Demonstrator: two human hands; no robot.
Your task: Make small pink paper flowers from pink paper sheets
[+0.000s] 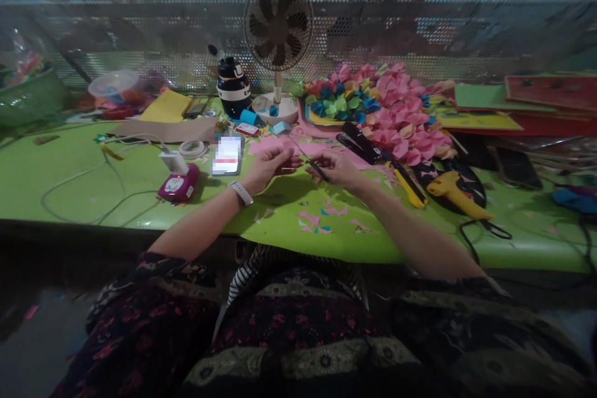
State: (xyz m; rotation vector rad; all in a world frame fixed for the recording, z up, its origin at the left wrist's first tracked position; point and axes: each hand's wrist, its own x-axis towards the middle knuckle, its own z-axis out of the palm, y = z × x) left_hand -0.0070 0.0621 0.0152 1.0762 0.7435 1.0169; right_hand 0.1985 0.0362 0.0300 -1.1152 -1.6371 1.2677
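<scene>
Holding one dark-handled tool (319, 170) in the grip of the right hand (336, 168), clamped around the dark end, with thin tip slanting toward the far edge. Poised above the middle of the counter (153, 208), between near and far edges. Curled inward at the left hand (271, 166), near the tip; cannot tell whether clamped on anything. Wearing one white band (241, 193) on the left wrist.

Counting toward the far edge: one fan (278, 22), one black bottle (233, 88), one large heap of pink paper flowers (405, 106), too many to tally. Counting left of the left hand: one lit phone (227, 157), one tape roll (193, 148), one purple box (178, 186) with one white plug (173, 162). Counting toward the right edge: one black stapler (359, 143), one yellow cutter (410, 188), one yellow glue gun (459, 194). Scattered toward the near edge: pink and blue paper scraps (310, 219), past counting.
</scene>
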